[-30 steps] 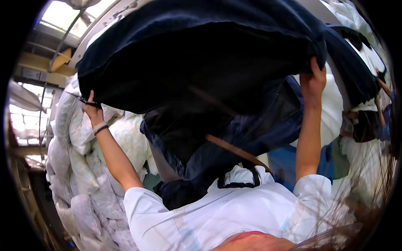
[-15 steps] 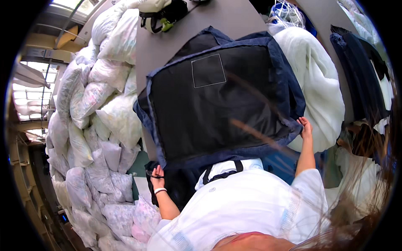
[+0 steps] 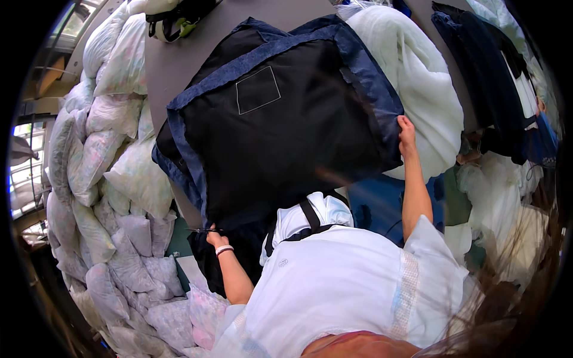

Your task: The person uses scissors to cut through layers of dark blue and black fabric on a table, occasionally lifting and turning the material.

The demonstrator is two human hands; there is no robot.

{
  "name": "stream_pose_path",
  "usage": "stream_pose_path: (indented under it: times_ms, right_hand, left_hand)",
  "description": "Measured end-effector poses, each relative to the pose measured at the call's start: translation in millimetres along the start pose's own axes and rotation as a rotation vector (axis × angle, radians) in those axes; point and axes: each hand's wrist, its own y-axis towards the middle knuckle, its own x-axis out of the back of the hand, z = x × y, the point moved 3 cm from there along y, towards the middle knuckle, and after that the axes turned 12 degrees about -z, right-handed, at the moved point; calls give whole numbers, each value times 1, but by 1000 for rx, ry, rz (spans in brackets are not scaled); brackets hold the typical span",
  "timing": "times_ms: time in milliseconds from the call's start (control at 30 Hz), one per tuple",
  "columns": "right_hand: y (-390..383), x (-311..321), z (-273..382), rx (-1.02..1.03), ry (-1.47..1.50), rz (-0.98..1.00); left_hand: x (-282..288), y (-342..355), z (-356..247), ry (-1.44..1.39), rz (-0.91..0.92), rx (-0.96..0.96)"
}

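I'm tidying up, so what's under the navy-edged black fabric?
Along the upper-left edge of the black fabric, another dark layer pokes out over the grey table. What lies beneath the middle is covered.

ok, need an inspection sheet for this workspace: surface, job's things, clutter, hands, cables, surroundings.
Surface: grey table, partly covered.
Job's things: black fabric piece with navy borders, stitched pale four-sided outline face up; dark scissors, fine detail too small to read.
Clutter: black-and-green item far left on the table; bulky white padding right of the fabric; dark fabrics farther right.
Hands: left hand holds the scissors at the fabric's near-left corner; right hand grips its right edge.
Cables: none made out for certain.
Surroundings: stuffed pale bags piled left; bright window beyond.
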Motion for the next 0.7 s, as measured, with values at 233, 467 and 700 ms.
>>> stream_pose_path:
  times_ms: [233,467,700]
  right_hand:
    - [-38,43,22,278,-197,-468]
    - [-206,-235,7,714,-336,212]
    - [-432,-439,-87,-18,-1167,1172]
  left_hand:
    - [-10,-2,-18,-92,558,233]
    - [35,-72,-47,-421,890,382]
    - [88,-66,-74,120,981,-193]
